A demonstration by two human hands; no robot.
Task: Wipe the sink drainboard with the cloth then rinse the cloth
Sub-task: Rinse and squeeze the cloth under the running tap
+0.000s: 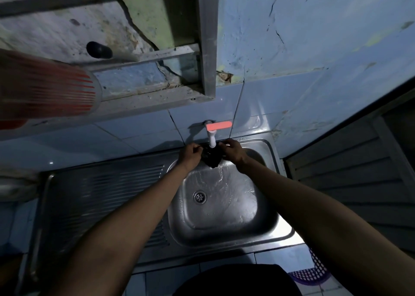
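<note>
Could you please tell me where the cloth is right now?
In the head view the dark cloth hangs over the back of the sink basin, right under the white tap, held between the left hand and right hand.

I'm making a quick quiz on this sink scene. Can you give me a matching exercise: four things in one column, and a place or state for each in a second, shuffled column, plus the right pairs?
Things:
1. dark cloth
2. tap handle
3. drain
4. ribbed drainboard

Places or states:
A. left of the basin, nothing on it
B. orange-red, sticking out to the right
C. held under the white spout by the left hand and right hand
D. in the wet basin floor

Pairs: 1-C, 2-B, 3-D, 4-A
</note>
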